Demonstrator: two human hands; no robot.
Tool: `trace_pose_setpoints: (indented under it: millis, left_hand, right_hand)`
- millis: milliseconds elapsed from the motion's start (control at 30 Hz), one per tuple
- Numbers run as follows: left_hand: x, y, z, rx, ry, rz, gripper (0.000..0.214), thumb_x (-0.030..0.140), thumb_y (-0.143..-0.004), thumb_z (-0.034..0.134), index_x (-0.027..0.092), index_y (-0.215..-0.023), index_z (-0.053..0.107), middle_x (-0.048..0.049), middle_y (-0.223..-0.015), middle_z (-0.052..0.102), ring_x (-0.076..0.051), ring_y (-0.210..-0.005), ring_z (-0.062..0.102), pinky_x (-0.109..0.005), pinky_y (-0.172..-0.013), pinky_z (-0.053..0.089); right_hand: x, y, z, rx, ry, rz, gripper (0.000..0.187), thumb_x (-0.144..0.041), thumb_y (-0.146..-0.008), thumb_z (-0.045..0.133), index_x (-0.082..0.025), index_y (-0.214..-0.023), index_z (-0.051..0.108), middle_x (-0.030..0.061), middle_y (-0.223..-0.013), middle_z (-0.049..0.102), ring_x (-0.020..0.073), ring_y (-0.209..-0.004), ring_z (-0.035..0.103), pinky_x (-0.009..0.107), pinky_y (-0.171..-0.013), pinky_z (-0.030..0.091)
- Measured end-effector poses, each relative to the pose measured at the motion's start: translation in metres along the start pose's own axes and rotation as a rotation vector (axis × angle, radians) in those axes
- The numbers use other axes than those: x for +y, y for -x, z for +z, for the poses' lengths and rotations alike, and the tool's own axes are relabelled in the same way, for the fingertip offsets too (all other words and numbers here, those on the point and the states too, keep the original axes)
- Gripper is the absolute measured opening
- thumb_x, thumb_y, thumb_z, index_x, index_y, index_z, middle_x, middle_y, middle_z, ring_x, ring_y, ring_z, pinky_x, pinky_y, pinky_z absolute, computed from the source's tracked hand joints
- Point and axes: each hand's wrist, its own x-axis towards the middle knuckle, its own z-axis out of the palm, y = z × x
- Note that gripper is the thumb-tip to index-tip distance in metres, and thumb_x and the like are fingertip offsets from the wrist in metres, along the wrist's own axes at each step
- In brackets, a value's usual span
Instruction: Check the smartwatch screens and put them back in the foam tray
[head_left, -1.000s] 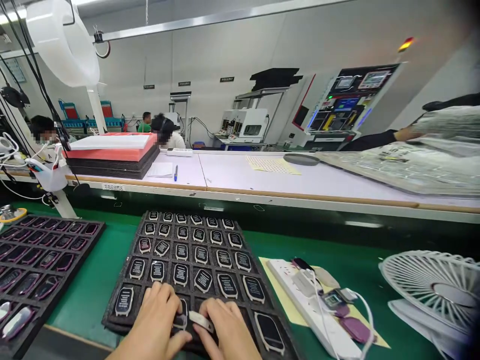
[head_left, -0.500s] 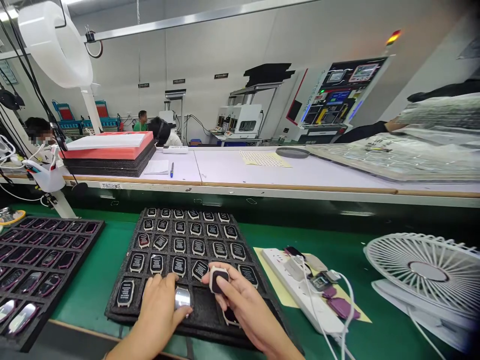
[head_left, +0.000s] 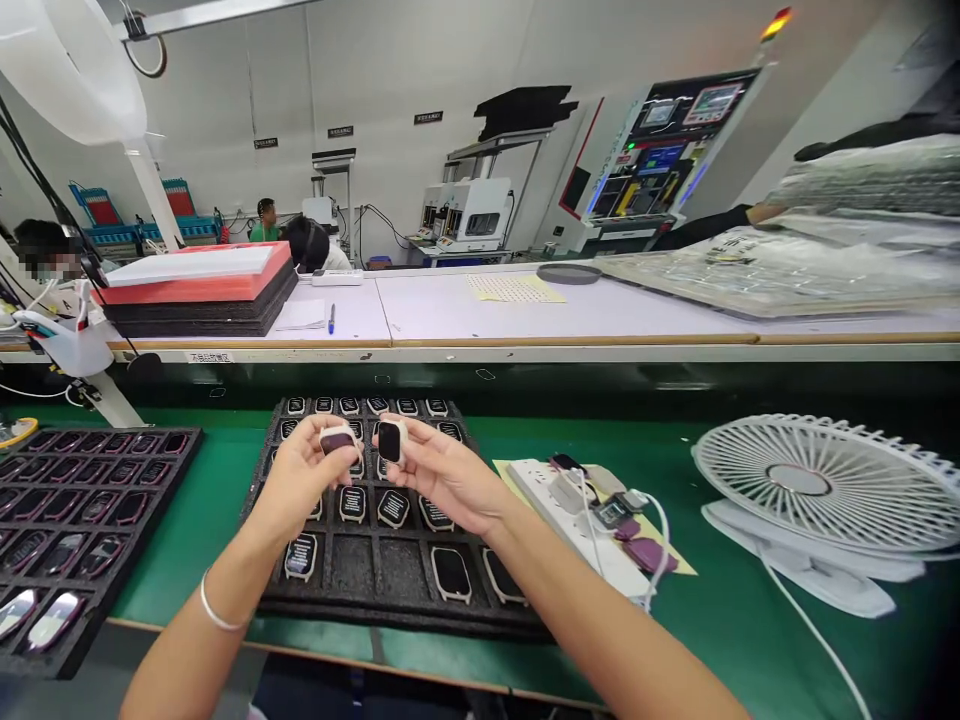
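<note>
The left hand [head_left: 304, 470] pinches a pale-cased left watch [head_left: 337, 440], its thumb lying across the lower edge of the dark face; the right hand [head_left: 439, 465] grips a right watch [head_left: 390, 440] by its side, black screen toward the wearer. The two watches are just apart, held up over the black foam tray [head_left: 375, 607]. The step in hand looks like handling a pair out of their pockets, with both faces in view. From here, any move seems to call for a steady fingertip grip, so that the cases do not knock together, and setting one down would need its case squared to a pocket. Below, two neighbouring pockets in the nearest row show their foam floor, with a text-lit watch [head_left: 301, 556] to their left and a dark-screened watch [head_left: 452, 573] to their right. Farther out lie a second tray [head_left: 135, 540] on the left and, on the right, a power strip [head_left: 559, 525] and a white fan [head_left: 799, 480].
</note>
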Motion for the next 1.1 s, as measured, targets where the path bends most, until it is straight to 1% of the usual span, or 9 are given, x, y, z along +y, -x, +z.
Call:
trace_pose_setpoints:
  millis: [100, 200, 267, 433, 533, 633, 867, 1000, 1100]
  left_hand:
    - [-0.002, -0.018, -0.003, 0.030, 0.085, -0.042, 0.047, 0.041, -0.063, 0.085, 0.012, -0.093, 0.065, -0.0030, -0.084, 0.067, -0.005, -0.056, 0.048, -0.021, -0.055, 0.038]
    - [-0.010, -0.027, -0.005, 0.046, 0.141, -0.087, 0.059, 0.042, -0.061, 0.086, 0.012, -0.107, 0.063, -0.0048, -0.091, 0.068, -0.007, -0.064, 0.051, -0.022, -0.060, 0.039]
    - [-0.015, -0.030, -0.007, 0.076, 0.123, -0.067, 0.061, 0.040, -0.064, 0.084, 0.015, -0.113, 0.059, -0.0037, -0.093, 0.066, -0.010, -0.071, 0.055, -0.023, -0.064, 0.040]
    - [-0.028, -0.029, -0.009, 0.159, -0.146, 0.069, 0.040, 0.033, -0.071, 0.071, 0.017, -0.106, 0.058, -0.0005, -0.089, 0.059, -0.015, -0.082, 0.054, -0.029, -0.077, 0.043]
    - [-0.034, -0.024, -0.009, 0.162, -0.317, 0.132, 0.036, 0.030, -0.075, 0.063, 0.018, -0.108, 0.058, 0.0002, -0.086, 0.058, -0.014, -0.076, 0.052, -0.029, -0.073, 0.042]
    - [-0.037, -0.018, -0.007, 0.159, -0.379, 0.131, 0.036, 0.030, -0.076, 0.061, 0.019, -0.110, 0.057, 0.0002, -0.085, 0.058, -0.014, -0.072, 0.052, -0.029, -0.069, 0.043]
    - [-0.039, -0.017, 0.003, 0.142, -0.204, 0.067, 0.049, 0.033, -0.072, 0.070, 0.017, -0.117, 0.059, -0.0060, -0.101, 0.066, -0.019, -0.093, 0.062, -0.033, -0.086, 0.049]
    - [-0.041, -0.017, 0.007, 0.125, -0.079, 0.045, 0.059, 0.033, -0.070, 0.073, 0.017, -0.125, 0.058, -0.0092, -0.114, 0.067, -0.022, -0.106, 0.063, -0.034, -0.094, 0.050]
    - [-0.044, -0.017, 0.008, 0.149, -0.057, 0.052, 0.060, 0.033, -0.070, 0.074, 0.016, -0.125, 0.058, -0.0099, -0.116, 0.067, -0.022, -0.106, 0.064, -0.034, -0.095, 0.050]
  right_hand:
    - [-0.001, -0.015, 0.007, -0.040, -0.016, -0.009, 0.050, -0.031, -0.070, 0.091, -0.024, -0.115, 0.071, 0.0013, -0.094, 0.072, 0.0116, -0.070, 0.067, 0.028, -0.075, 0.053]
    - [0.001, -0.025, 0.012, -0.080, -0.028, -0.010, 0.051, -0.028, -0.069, 0.091, -0.023, -0.115, 0.071, 0.0015, -0.095, 0.072, 0.0117, -0.071, 0.067, 0.028, -0.075, 0.052]
    - [0.004, -0.028, 0.012, -0.096, -0.039, -0.003, 0.049, -0.028, -0.071, 0.090, -0.022, -0.116, 0.071, 0.0019, -0.095, 0.071, 0.0114, -0.069, 0.065, 0.028, -0.073, 0.052]
    - [0.015, -0.029, 0.008, -0.091, -0.078, 0.012, 0.047, -0.028, -0.073, 0.088, -0.021, -0.116, 0.072, 0.0035, -0.099, 0.070, 0.0112, -0.066, 0.059, 0.028, -0.066, 0.049]
    - [0.021, -0.026, 0.005, -0.094, -0.080, 0.032, 0.047, -0.030, -0.070, 0.090, -0.022, -0.114, 0.074, 0.0022, -0.096, 0.069, 0.0112, -0.064, 0.058, 0.027, -0.064, 0.047]
    - [0.022, -0.022, 0.003, -0.109, -0.059, 0.037, 0.046, -0.032, -0.071, 0.090, -0.022, -0.113, 0.074, 0.0022, -0.096, 0.068, 0.0110, -0.064, 0.057, 0.027, -0.064, 0.046]
    - [0.025, -0.018, 0.002, -0.141, -0.082, 0.070, 0.046, -0.034, -0.080, 0.083, -0.020, -0.122, 0.069, 0.0010, -0.081, 0.064, 0.0121, -0.066, 0.057, 0.029, -0.068, 0.047]
    - [0.029, -0.019, 0.000, -0.120, -0.125, 0.083, 0.045, -0.032, -0.079, 0.084, -0.018, -0.119, 0.070, 0.0029, -0.087, 0.066, 0.0118, -0.065, 0.059, 0.028, -0.065, 0.046]
    - [0.030, -0.018, -0.001, -0.122, -0.152, 0.084, 0.044, -0.032, -0.077, 0.085, -0.018, -0.116, 0.071, 0.0025, -0.088, 0.066, 0.0121, -0.065, 0.060, 0.028, -0.065, 0.046]
